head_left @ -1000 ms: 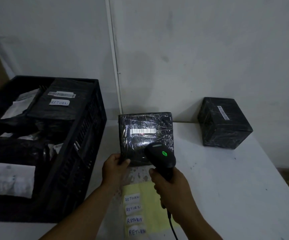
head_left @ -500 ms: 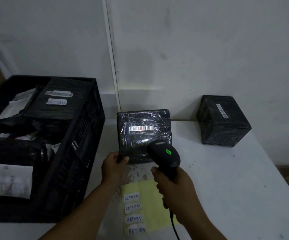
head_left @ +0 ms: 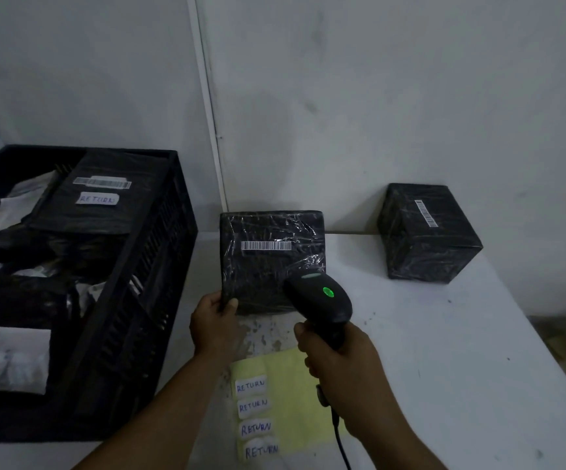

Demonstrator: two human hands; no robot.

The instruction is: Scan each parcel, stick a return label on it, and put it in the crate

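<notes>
Parcel held upright on table, barcode scanner aimed at it; green indicator lit.

Left hand [head_left: 215,325] pinches the lower left corner of the black plastic-wrapped parcel [head_left: 272,262], thumb on its front face; the parcel stands on edge at table centre, white barcode strip [head_left: 266,245] facing the camera. Right hand [head_left: 337,364] is wrapped around the handle of the black barcode scanner [head_left: 320,300], whose head overlaps the parcel's lower right corner at about 5 o'clock from the barcode; cable trails down from the handle. Yellow backing sheet [head_left: 295,395] lies on the white table [head_left: 444,368] at 6 o'clock from the parcel, carrying four white RETURN labels [head_left: 253,407] in a column. Black crate [head_left: 145,300] sits at 9 o'clock, holding parcels, the topmost labelled RETURN. A second wrapped parcel [head_left: 427,239] stands at 2 o'clock, well apart, near the wall.
</notes>
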